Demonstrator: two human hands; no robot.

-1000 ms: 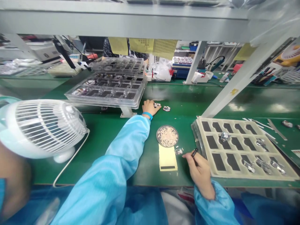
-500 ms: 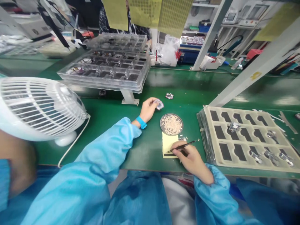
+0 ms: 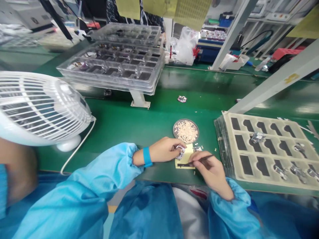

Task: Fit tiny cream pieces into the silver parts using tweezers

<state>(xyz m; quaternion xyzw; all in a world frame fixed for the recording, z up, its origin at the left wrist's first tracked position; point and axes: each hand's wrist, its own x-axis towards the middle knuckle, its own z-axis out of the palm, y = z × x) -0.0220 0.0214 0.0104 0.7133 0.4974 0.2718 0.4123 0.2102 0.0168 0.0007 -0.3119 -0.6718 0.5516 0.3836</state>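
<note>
Small framed part (image 3: 180, 152) has come in over the yellow pad (image 3: 188, 148), pinched in the left hand's (image 3: 163, 150) closed fingers, just beyond dark tweezers (image 3: 208, 156) the right hand (image 3: 211, 171) grips lengthwise leftward.

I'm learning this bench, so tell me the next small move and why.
Probably pinch at the dark strip on the yellow paper with the tweezers: the right hand points them there, and the left hand holds a small part close by.
</note>
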